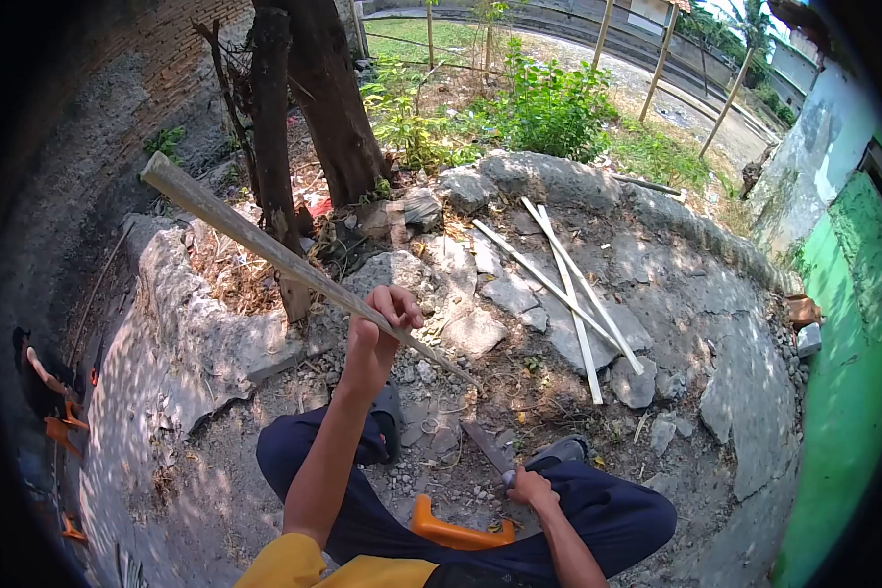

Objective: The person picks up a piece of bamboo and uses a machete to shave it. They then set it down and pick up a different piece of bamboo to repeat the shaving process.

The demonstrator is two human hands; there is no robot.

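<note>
A long pale pole (265, 247) slants from the upper left down to the ground near the middle. My left hand (384, 318) is closed around its lower half, with the thick end up at the left. Low in the view, my right hand (532, 487) grips the handle of a large knife (487, 451); its broad blade points up and left, apart from the pole. Several light split strips (570, 284) lie crossed on the broken concrete beyond my feet.
An orange plastic piece (456, 534) is between my legs. Tree trunks (328, 108) rise at the upper left. A low broken concrete edge (559, 181) curves ahead. A green wall (843, 363) stands at right. At far left another person (44, 367) is near orange seats.
</note>
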